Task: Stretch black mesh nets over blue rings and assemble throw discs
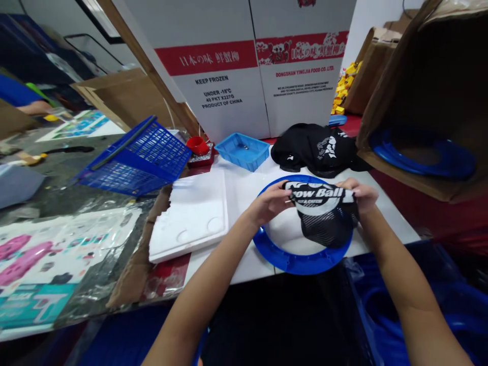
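A piece of black mesh fabric (324,226) with white "...ow Ball" lettering is stretched between my two hands. My left hand (271,203) pinches its left edge, and my right hand (362,195) grips the right edge. Beneath the fabric a blue plastic ring (301,263) lies flat on the white work surface. The fabric hangs over the right part of the ring's opening; whether it touches the ring I cannot tell. Behind the ring lies a heap of black printed fabric (312,147).
A light-blue tray (243,151), a red cup (197,146) and a tilted blue basket (137,157) stand behind left. White foam (190,216) lies left of the ring. At right, an open carton (412,101) holds another blue ring (423,155). A person's arm (32,108) shows far left.
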{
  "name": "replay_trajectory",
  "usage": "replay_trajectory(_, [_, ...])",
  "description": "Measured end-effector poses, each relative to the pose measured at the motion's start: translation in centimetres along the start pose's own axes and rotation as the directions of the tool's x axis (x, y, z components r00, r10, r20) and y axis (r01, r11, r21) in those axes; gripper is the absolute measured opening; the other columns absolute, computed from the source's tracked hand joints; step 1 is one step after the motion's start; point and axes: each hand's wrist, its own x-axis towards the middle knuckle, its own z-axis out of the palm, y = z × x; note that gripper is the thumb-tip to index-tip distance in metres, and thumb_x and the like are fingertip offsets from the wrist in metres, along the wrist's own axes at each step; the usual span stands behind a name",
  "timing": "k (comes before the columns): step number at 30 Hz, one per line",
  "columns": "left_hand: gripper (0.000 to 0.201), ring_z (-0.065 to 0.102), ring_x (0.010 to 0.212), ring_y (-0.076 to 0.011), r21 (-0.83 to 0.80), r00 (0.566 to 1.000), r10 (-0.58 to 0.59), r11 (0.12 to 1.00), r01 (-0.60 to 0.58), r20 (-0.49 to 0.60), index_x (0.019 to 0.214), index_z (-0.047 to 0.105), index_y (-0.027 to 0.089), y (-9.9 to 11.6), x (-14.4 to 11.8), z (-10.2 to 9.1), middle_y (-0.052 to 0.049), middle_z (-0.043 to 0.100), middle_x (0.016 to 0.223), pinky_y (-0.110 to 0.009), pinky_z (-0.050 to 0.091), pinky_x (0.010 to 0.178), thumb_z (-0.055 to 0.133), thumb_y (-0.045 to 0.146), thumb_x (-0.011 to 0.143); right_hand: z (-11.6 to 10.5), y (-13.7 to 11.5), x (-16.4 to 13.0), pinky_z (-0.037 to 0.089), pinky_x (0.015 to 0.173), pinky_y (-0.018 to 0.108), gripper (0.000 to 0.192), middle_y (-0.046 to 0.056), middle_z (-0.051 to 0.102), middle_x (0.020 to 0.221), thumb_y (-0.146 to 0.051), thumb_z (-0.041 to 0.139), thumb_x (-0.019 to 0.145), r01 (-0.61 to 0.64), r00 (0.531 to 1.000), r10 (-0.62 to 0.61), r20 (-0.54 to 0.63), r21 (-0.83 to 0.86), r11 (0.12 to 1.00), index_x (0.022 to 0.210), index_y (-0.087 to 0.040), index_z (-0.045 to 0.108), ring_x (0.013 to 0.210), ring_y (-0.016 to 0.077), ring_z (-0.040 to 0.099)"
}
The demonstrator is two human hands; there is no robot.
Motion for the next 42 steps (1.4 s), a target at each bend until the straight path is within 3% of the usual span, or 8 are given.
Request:
replay_trajectory(6, [0.039,0.07,0.084,-0.0157,0.117,0.998,0.056,0.992,-0.051,-0.04,0.108,0.062,0.022,1.2,-2.5,-1.8,0.001,0.07,0.095,-0.027,0.055,0.081,0.087,0.019,0.078,-0.5,-1.3,-0.2,0.029,0.055,0.027,0.044,-0.003,0.05,0.057,-0.049,0.075,0.091,-0.036,0.933,0.095,0.346,-0.172,0.984,0.064,-0.017,0.061,0.055,0.0104,0.042])
replay_trajectory(11, [0.042,0.068,0.111,-0.023,0.493,0.985,-0.08,0.87,-0.007,0.155,0.107,0.07,0.02,2.7,-3.6,-2.7,-0.005,0.073,0.113,-0.03,0.055,0.094,0.095,0.024,0.073,-1.3,-2.9,-0.7,0.041,0.061,0.024,0.038,0.002,0.066,0.07,-0.047,0.071,0.098,-0.06,0.841,0.192,0.506,-0.267,0.962,0.079,-0.014,0.072,0.064,0.012,0.058])
replay_trajectory(17, [0.063,0.063,0.067,-0.0164,0.608,0.872,-0.486,0.71,0.355,0.058,0.084,0.077,0.015,1.6,-3.3,-2.2,-0.005,0.072,0.076,-0.026,0.049,0.062,0.078,0.078,0.079,-1.0,-3.2,-0.2,0.05,0.08,0.028,0.038,0.008,0.078,0.102,-0.05,0.073,0.097,-0.065,0.883,0.255,0.395,-0.434,0.898,0.113,-0.016,0.081,0.089,0.0187,0.068])
replay_trajectory(23, [0.093,0.061,0.054,-0.0177,0.311,0.807,-0.543,0.744,0.591,-0.234,0.069,0.072,0.014,-1.7,-1.8,-0.9,-0.01,0.068,0.06,-0.026,0.048,0.053,0.043,0.102,0.08,0.2,-0.8,0.8,0.041,0.062,0.029,0.057,0.002,0.064,0.063,-0.06,0.064,0.099,-0.064,0.99,0.102,0.098,-0.332,0.941,0.064,-0.016,0.073,0.062,0.0135,0.054])
replay_trajectory(31, [0.044,0.077,0.087,-0.027,-0.139,0.966,-0.222,0.969,0.203,-0.135,0.101,0.079,0.011,0.1,-1.7,-0.6,-0.013,0.081,0.095,-0.039,0.062,0.088,0.073,0.054,0.091,3.5,0.5,1.5,0.027,0.049,0.021,0.05,-0.009,0.045,0.059,-0.031,0.096,0.072,-0.139,0.99,0.138,-0.018,-0.052,0.989,0.066,-0.02,0.048,0.052,0.0062,0.037])
replay_trajectory(34, [0.035,0.076,0.076,-0.026,-0.069,0.988,-0.132,0.99,0.126,-0.083,0.095,0.08,0.01,0.6,-2.6,-1.4,-0.013,0.08,0.087,-0.037,0.062,0.079,0.084,0.04,0.078,3.9,0.1,1.3,0.046,0.058,0.021,0.047,-0.005,0.063,0.083,-0.024,0.096,0.072,-0.206,0.978,0.203,0.058,0.064,0.976,0.095,-0.024,0.055,0.066,0.0102,0.058])
replay_trajectory(38, [0.025,0.072,0.066,-0.0211,0.121,0.994,-0.101,0.988,0.097,0.03,0.085,0.079,0.011,1.0,-3.8,-1.4,-0.009,0.078,0.079,-0.033,0.059,0.071,0.09,0.024,0.067,3.1,-0.3,0.6,0.06,0.089,0.036,0.094,0.006,0.069,0.126,-0.026,0.098,0.071,-0.356,0.905,0.311,0.29,0.117,0.927,0.146,-0.036,0.041,0.104,0.0222,0.073])
replay_trajectory(42, [0.061,0.074,0.097,-0.0275,0.198,0.996,-0.003,0.98,-0.013,0.084,0.121,0.074,0.018,0.9,-4.1,-0.6,-0.009,0.079,0.107,-0.037,0.058,0.089,0.093,0.014,0.063,2.6,0.4,0.6,0.06,0.094,0.038,0.087,0.009,0.071,0.123,-0.052,0.085,0.087,-0.417,0.872,0.361,0.33,0.116,0.902,0.157,-0.031,0.037,0.105,0.0225,0.074])
